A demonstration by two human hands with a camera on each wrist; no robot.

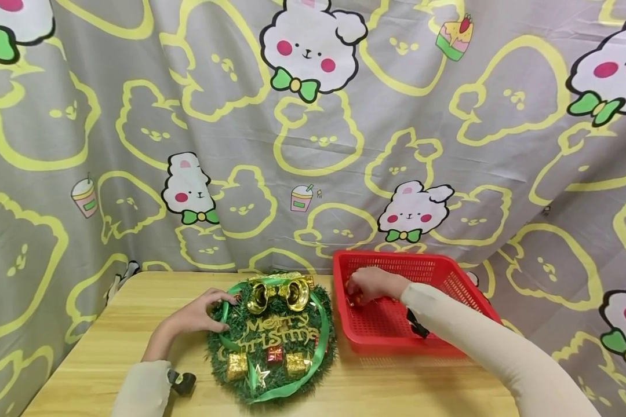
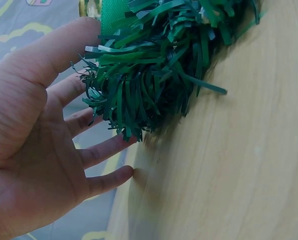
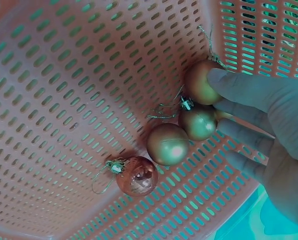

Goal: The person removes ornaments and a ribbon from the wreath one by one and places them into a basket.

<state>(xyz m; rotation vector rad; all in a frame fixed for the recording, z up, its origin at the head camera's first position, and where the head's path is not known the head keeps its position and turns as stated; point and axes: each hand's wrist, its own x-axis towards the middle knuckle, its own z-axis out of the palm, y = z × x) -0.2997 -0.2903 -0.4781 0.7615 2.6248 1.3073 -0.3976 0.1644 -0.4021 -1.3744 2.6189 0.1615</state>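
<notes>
A green tinsel Christmas wreath (image 1: 320, 368) lies on the table, with gold bells (image 1: 297, 294), gold "Merry Christmas" lettering (image 1: 279, 336), small gift boxes (image 1: 275, 354) and a green ribbon (image 1: 318, 353). My left hand (image 1: 198, 315) rests against its left edge; the left wrist view shows spread, nearly straight fingers (image 2: 71, 90) at the tinsel. Inside the red basket (image 1: 375, 344), my right hand (image 1: 372, 284) pinches a matte gold bauble (image 3: 201, 82) between thumb and fingers. Two more matte baubles (image 3: 168, 144) and a shiny reddish one (image 3: 137, 176) sit beside it, with string loops.
Light wooden table (image 1: 188, 399) under everything. Behind it hangs a grey curtain (image 1: 313, 226) with rabbit and yellow outline prints. The basket stands right of the wreath, its perforated walls rising around my right hand. A black strap piece (image 1: 181, 382) sits at my left wrist.
</notes>
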